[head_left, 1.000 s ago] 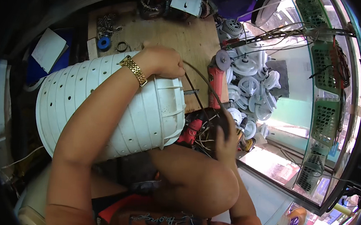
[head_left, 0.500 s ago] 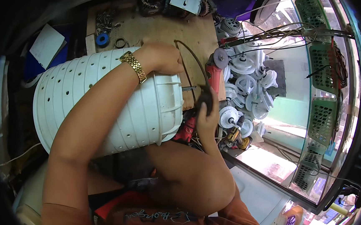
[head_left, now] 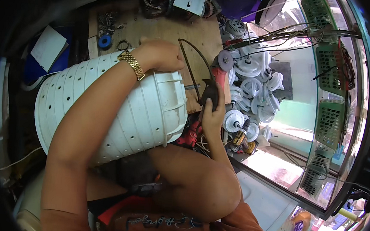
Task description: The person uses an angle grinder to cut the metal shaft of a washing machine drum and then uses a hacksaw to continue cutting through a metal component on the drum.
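- White perforated tub (head_left: 144,119): lying on its side beneath the left hand (head_left: 162,56); judged stiff, smooth, bulky but light; hold best taken at the ribbed end.
- Left hand: fingers curled over the tub's upper side; whether it is gripped cannot be told.
- Right hand (head_left: 213,110): clamped on a hacksaw (head_left: 210,90) by its handle, beside the tub's shaft (head_left: 192,86).
- Worktop (head_left: 156,30): seen beyond the tub.

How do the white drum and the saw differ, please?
The drum is white; the saw is dark. The drum is a bulky, perforated barrel; the saw has a slim, bowed frame. The drum lies tipped sideways beneath the left forearm; the right hand grips the saw.
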The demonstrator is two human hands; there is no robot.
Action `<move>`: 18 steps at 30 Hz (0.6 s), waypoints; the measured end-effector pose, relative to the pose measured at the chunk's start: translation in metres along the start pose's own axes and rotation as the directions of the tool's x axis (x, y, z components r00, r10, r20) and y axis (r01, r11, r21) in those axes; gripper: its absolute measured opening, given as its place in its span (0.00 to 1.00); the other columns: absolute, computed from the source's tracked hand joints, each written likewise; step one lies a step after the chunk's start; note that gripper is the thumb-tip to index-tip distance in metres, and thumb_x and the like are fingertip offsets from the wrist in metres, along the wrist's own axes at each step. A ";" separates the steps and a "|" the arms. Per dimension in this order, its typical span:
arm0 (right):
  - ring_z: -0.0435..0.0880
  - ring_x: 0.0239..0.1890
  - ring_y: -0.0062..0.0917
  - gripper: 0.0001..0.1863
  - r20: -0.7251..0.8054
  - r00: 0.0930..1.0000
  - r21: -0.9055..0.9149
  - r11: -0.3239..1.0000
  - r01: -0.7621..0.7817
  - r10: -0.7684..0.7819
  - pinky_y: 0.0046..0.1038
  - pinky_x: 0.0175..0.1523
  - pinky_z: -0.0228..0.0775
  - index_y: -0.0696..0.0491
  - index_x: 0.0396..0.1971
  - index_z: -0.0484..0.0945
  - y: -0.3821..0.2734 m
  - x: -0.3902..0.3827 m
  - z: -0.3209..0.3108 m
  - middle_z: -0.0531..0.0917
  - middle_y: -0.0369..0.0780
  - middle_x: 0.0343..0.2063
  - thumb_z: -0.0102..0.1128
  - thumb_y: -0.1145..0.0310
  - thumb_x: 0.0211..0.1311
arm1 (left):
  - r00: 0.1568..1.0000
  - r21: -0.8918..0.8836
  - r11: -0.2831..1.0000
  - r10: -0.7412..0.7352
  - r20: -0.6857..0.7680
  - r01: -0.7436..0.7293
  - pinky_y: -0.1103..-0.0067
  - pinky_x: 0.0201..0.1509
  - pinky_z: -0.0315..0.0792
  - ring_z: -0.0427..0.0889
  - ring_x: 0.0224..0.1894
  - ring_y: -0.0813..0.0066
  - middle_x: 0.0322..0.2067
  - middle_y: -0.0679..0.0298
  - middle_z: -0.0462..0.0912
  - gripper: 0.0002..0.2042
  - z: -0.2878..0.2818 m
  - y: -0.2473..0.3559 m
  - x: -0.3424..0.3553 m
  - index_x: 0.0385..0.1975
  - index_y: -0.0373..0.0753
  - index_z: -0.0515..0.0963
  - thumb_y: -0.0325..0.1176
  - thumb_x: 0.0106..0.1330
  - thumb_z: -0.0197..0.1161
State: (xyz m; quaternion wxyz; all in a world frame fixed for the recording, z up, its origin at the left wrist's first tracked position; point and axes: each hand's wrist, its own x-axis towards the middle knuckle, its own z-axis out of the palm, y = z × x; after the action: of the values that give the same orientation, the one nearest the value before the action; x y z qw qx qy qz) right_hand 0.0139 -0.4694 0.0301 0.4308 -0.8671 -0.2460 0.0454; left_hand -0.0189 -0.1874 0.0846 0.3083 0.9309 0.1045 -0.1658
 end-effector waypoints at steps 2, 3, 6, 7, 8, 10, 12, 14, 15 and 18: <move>0.79 0.63 0.39 0.27 0.067 0.998 -0.042 0.999 0.021 -0.018 0.34 0.67 0.67 0.58 0.69 0.68 -0.012 -0.029 -0.014 0.79 0.52 0.61 0.52 0.78 0.70 | 0.999 0.017 1.000 -0.015 0.032 0.014 0.57 0.50 0.74 0.87 0.44 0.61 0.38 0.65 0.90 0.16 0.013 -0.013 -0.007 0.38 0.54 0.90 0.48 0.59 0.57; 0.78 0.64 0.39 0.27 0.122 0.990 -0.087 0.993 0.074 -0.063 0.33 0.68 0.66 0.58 0.69 0.68 -0.027 -0.039 -0.027 0.79 0.52 0.61 0.52 0.78 0.69 | 0.999 0.037 0.999 -0.019 0.032 0.018 0.57 0.49 0.74 0.87 0.43 0.61 0.38 0.65 0.90 0.16 0.012 -0.020 -0.008 0.38 0.54 0.90 0.47 0.59 0.57; 0.78 0.66 0.36 0.29 0.174 0.978 -0.060 0.993 -0.105 0.114 0.35 0.70 0.65 0.57 0.70 0.67 -0.051 -0.096 -0.115 0.78 0.51 0.62 0.51 0.78 0.68 | 0.999 -0.021 1.000 -0.018 0.051 0.019 0.55 0.49 0.74 0.87 0.43 0.60 0.38 0.65 0.90 0.15 0.011 -0.024 -0.011 0.38 0.55 0.90 0.46 0.60 0.57; 0.79 0.65 0.35 0.29 0.162 0.980 -0.065 0.993 -0.103 0.112 0.36 0.69 0.66 0.57 0.70 0.67 -0.049 -0.106 -0.129 0.79 0.51 0.62 0.51 0.78 0.68 | 0.999 -0.013 1.000 -0.023 0.049 0.024 0.55 0.49 0.74 0.87 0.43 0.60 0.38 0.65 0.90 0.15 0.009 -0.021 -0.009 0.38 0.55 0.90 0.46 0.60 0.57; 0.79 0.65 0.35 0.29 0.156 0.981 -0.061 0.992 -0.111 0.119 0.36 0.69 0.66 0.57 0.70 0.67 -0.048 -0.102 -0.122 0.79 0.51 0.62 0.51 0.78 0.68 | 0.998 0.016 1.000 -0.024 0.051 0.023 0.55 0.50 0.74 0.87 0.44 0.60 0.38 0.64 0.90 0.15 0.009 -0.015 -0.007 0.38 0.55 0.90 0.46 0.60 0.57; 0.80 0.63 0.37 0.28 0.162 0.970 -0.067 0.983 -0.170 0.179 0.36 0.68 0.67 0.58 0.69 0.67 -0.045 -0.071 -0.082 0.79 0.51 0.61 0.52 0.77 0.69 | 0.999 0.042 0.999 -0.016 0.049 0.014 0.56 0.51 0.74 0.87 0.44 0.60 0.38 0.64 0.90 0.15 0.010 -0.011 -0.006 0.39 0.56 0.90 0.46 0.60 0.57; 0.80 0.61 0.40 0.27 0.022 1.000 -0.040 0.999 -0.006 0.007 0.34 0.66 0.68 0.57 0.69 0.67 -0.004 -0.026 -0.016 0.79 0.52 0.60 0.52 0.77 0.70 | 1.000 0.061 0.998 0.012 -0.004 -0.012 0.56 0.50 0.74 0.87 0.44 0.60 0.38 0.65 0.90 0.15 0.006 0.006 0.000 0.39 0.56 0.90 0.46 0.59 0.58; 0.81 0.61 0.41 0.28 -0.003 0.992 -0.065 0.990 0.124 -0.124 0.35 0.66 0.69 0.57 0.70 0.66 -0.002 -0.001 0.004 0.78 0.52 0.62 0.51 0.77 0.69 | 1.000 0.038 0.999 0.008 -0.016 -0.008 0.56 0.51 0.73 0.87 0.44 0.60 0.39 0.65 0.90 0.15 0.001 -0.010 0.002 0.39 0.56 0.90 0.46 0.59 0.58; 0.80 0.62 0.40 0.28 0.060 0.995 -0.015 0.997 0.080 -0.079 0.35 0.67 0.68 0.57 0.70 0.66 -0.012 -0.008 0.006 0.78 0.52 0.63 0.52 0.77 0.69 | 1.000 -0.001 1.000 0.002 0.006 -0.002 0.56 0.52 0.73 0.87 0.44 0.60 0.39 0.65 0.90 0.15 0.006 -0.019 0.000 0.39 0.56 0.90 0.46 0.59 0.58; 0.81 0.63 0.37 0.29 0.146 0.989 -0.102 0.994 0.036 -0.021 0.35 0.67 0.69 0.57 0.70 0.66 -0.024 -0.068 -0.071 0.79 0.50 0.63 0.52 0.77 0.68 | 0.998 -0.026 0.998 -0.055 0.039 0.056 0.56 0.53 0.72 0.87 0.45 0.60 0.39 0.66 0.90 0.15 0.008 -0.032 -0.006 0.39 0.56 0.90 0.46 0.59 0.58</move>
State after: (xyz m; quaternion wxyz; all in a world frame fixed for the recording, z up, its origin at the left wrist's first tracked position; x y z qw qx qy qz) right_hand -0.0342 -0.5399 0.0836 0.3663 -0.8793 -0.2909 0.0889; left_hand -0.0357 -0.1673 0.0635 0.3181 0.9201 0.1267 -0.1905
